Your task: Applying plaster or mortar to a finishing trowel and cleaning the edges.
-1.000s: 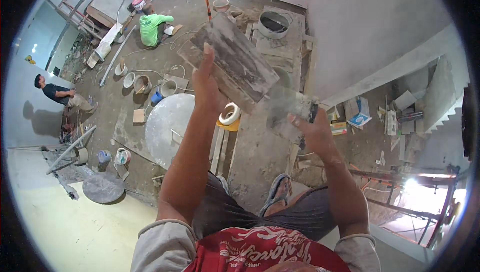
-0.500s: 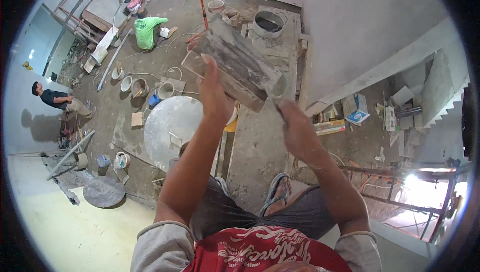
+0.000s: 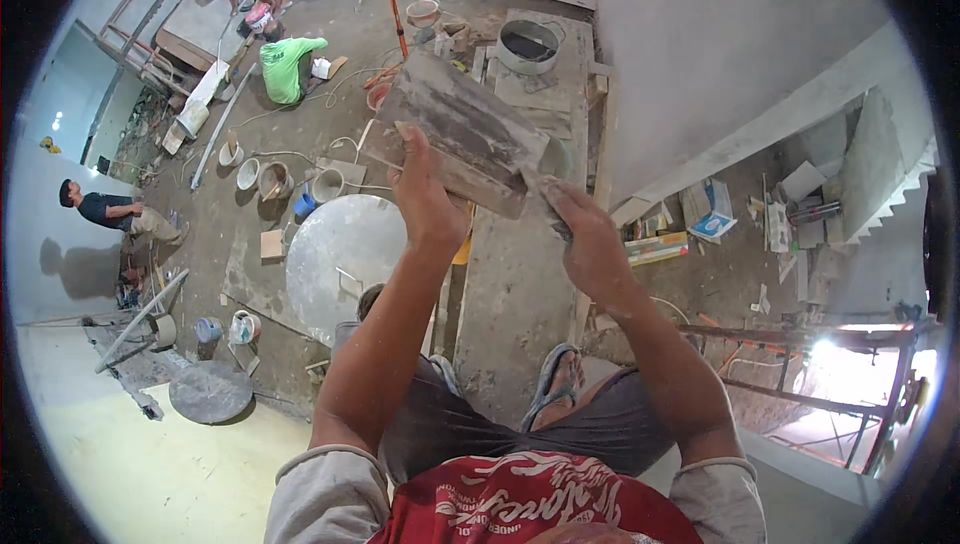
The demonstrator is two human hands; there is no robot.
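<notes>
My left hand point(image 3: 428, 194) grips a rectangular board point(image 3: 455, 129) by its near side, with the thumb on top. Its face is smeared with grey and dark mortar, and it tilts down toward the right. What lies under the board is hidden. My right hand point(image 3: 590, 239) is closed around the handle of a small trowel point(image 3: 545, 179), whose blade meets the board's right end. Part of that blade is hard to make out against the grey background. Both hands are raised in front of me, above a dusty plank point(image 3: 510, 284).
A pot of dark material point(image 3: 528, 47) stands on the planks ahead. Left of me lie a round grey lid point(image 3: 345, 259) and several buckets point(image 3: 272, 181). A person in green point(image 3: 288, 69) crouches at the far left; another person point(image 3: 110, 209) stands left. Metal scaffolding point(image 3: 800, 364) is at right.
The board has shifted slightly left and turned a little, its face now more toward me. My right hand has moved with the trowel along the board's right end.
</notes>
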